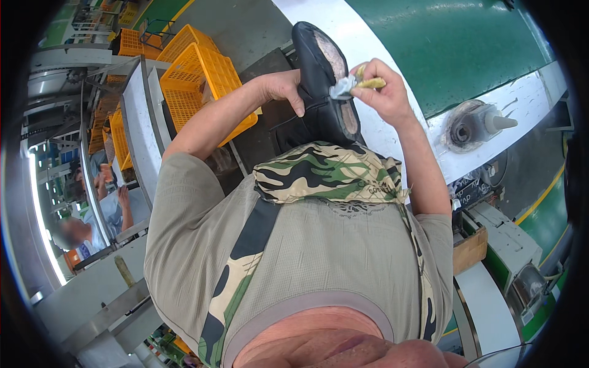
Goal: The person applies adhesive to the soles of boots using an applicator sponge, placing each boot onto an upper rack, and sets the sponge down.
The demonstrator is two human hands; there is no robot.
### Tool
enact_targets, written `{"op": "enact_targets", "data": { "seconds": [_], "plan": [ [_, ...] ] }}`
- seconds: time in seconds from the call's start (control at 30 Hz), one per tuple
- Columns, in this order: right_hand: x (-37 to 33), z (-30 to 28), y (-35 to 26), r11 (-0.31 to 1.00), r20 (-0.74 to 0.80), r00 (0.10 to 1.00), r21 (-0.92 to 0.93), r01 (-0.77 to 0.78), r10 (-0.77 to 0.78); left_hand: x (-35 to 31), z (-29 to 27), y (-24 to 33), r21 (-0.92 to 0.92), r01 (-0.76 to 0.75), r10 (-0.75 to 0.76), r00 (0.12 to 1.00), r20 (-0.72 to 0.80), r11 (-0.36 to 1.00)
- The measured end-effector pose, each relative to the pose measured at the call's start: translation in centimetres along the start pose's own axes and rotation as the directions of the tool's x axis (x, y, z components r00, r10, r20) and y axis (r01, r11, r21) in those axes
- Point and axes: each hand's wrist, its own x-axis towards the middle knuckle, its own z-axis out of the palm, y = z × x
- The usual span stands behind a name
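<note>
A black leather boot (313, 70) is held up before my chest, its underside turned to the right. That underside shows rough, pale beige patches at the forefoot and the heel. My left hand (284, 87) grips the boot from the left, with the thumb along its side and the other fingers hidden behind it. Between the fingertips of my right hand (388, 101) is a crumpled cloth (342, 89), light blue at one end with yellowish ends sticking out. The blue end meets the boot's underside near its middle.
On the white worktop (411, 92) at the right stands a round, stained dish (461, 130) beside a white nozzle bottle (496, 121). A green belt (442, 49) runs behind. Yellow plastic crates (230, 76) stand at the left. Another person (116, 208) is at the far left.
</note>
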Motion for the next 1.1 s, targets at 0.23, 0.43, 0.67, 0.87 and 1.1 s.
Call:
{"op": "enact_targets", "data": {
  "seconds": [0.23,0.43,0.67,0.87,1.1],
  "plan": [
    [-3.9,0.3,0.6,0.992,0.032,0.998,0.107,-0.064,0.06,-0.3,-1.0,-1.2,-0.025,0.127,-0.127,0.992,-0.023,0.992],
    [-7.0,-1.3,2.0,0.976,0.077,0.986,0.148,-0.157,0.147,-0.4,-0.7,-2.0,-0.089,0.058,-0.066,0.993,-0.097,0.994],
    [-7.4,-1.4,5.0,0.986,-0.29,0.945,0.122,-0.118,0.149,-0.1,-0.3,-1.0,-0.066,0.035,-0.043,0.991,-0.128,0.997],
    [-7.8,0.1,3.8,0.912,-0.359,0.847,0.273,-0.306,0.392,-1.6,0.7,-0.3,-0.004,0.032,-0.032,0.956,-0.291,0.999],
    [-3.4,0.6,4.8,0.887,-0.348,0.868,0.419,-0.193,0.354,-3.6,1.2,-1.2,0.267,-0.064,0.213,0.788,-0.577,0.962]
  ]
}}
